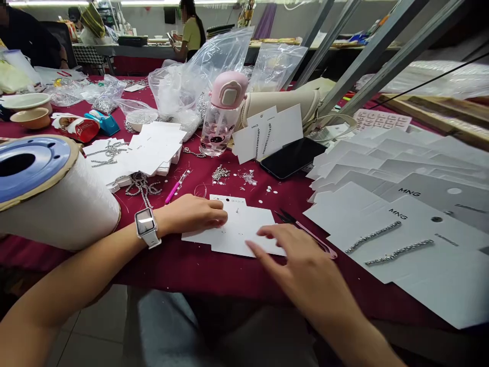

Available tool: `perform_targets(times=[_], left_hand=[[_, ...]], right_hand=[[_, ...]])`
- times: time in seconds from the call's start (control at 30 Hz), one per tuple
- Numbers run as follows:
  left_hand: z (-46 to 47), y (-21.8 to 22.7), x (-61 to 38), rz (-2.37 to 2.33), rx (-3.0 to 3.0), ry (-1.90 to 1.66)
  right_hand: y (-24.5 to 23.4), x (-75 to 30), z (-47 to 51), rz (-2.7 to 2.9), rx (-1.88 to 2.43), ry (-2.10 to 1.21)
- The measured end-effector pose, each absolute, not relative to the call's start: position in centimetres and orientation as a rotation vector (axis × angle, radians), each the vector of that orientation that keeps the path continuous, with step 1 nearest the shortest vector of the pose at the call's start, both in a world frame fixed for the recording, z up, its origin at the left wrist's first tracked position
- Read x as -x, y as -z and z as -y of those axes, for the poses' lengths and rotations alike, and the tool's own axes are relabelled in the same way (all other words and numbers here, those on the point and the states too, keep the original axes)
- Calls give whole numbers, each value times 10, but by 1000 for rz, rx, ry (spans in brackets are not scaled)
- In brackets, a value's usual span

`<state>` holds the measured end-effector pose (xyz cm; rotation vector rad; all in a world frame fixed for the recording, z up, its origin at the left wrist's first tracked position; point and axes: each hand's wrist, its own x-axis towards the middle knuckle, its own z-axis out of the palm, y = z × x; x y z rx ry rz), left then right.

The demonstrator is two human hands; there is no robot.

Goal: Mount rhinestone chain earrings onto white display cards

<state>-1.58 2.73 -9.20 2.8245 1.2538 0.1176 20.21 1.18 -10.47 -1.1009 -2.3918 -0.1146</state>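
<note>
Head view: the white card (250, 219) lies flat on the dark red tablecloth (160, 270) directly in front of me, between my two hands. A dark round hole shows in its tab on the far side, with a small pin-like bit near it; whether one card or several overlap there, I cannot tell. My left hand (210, 213) rests over the card's left part, fingers curled inward; whether they pinch anything I cannot tell, as the tips are hidden. A watch (145, 223) is on that wrist. My right hand (305, 252) is at the card's right edge, thumb and forefinger parted with a gap between them, nothing visible in the gap; contact with the card cannot be confirmed.

Just beyond my right hand lies a pink-handled tool (315, 238) with dark tips. A magenta tool (174, 189) lies near my left hand, beside loose silver chains (142, 187). Small silver pieces (220, 174) sit in a heap beyond the card. To the right, a spread of printed cards (367, 199) is noted, the nearest bearing two silver strips (399, 252).
</note>
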Motion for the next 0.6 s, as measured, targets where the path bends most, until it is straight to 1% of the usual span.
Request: perform_targets(times=[0.1, 0.37, 0.6], left_hand=[[-26, 97, 14, -1290, -2844, -138], [-22, 103, 9, -1277, -3043, -83], [-19, 105, 6, -1315, -3111, -54]], right_hand=[[110, -175, 1, 2433, 1150, 68], [125, -157, 2, 2350, 1336, 156], [117, -138, 15, 2351, 1601, 437]])
